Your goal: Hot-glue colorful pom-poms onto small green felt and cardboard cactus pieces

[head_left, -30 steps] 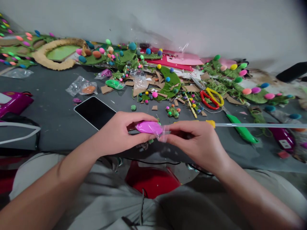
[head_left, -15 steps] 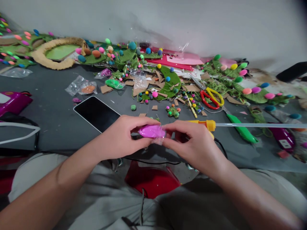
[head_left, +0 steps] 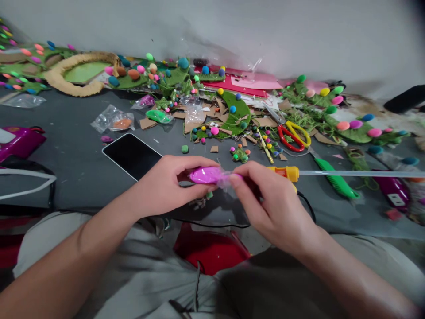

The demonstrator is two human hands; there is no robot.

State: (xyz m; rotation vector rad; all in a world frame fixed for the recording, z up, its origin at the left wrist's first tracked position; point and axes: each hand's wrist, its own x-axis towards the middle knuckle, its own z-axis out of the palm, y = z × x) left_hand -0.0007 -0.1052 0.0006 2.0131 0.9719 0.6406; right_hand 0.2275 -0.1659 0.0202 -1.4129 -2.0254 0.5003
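Observation:
A small clear plastic packet of purple-pink modelling clay [head_left: 205, 175] is held level above the table's near edge. My left hand [head_left: 169, 184] grips its left part between thumb and fingers. My right hand [head_left: 265, 190] is closed in a pinch at the packet's clear right end, and a bit of purple shows at those fingertips. Whether that bit is still joined to the clay in the packet, I cannot tell. A black-screened phone [head_left: 131, 155] lies just beyond my left hand. Behind my right hand is a yellow glue gun [head_left: 287, 172] with a clear glue stick.
Red-and-yellow-handled scissors [head_left: 292, 137], a green-handled tool [head_left: 337, 177] and a pencil [head_left: 265, 148] lie among cardboard scraps. Green felt pieces with coloured balls [head_left: 234, 113] line the wall. Other clay packets [head_left: 159, 116] sit at back left. A cable hangs at the near edge.
My right hand has drawn a little to the right and tightened into a pinch, stretching the packet's clear end. The left hand keeps its grip, nearly in place.

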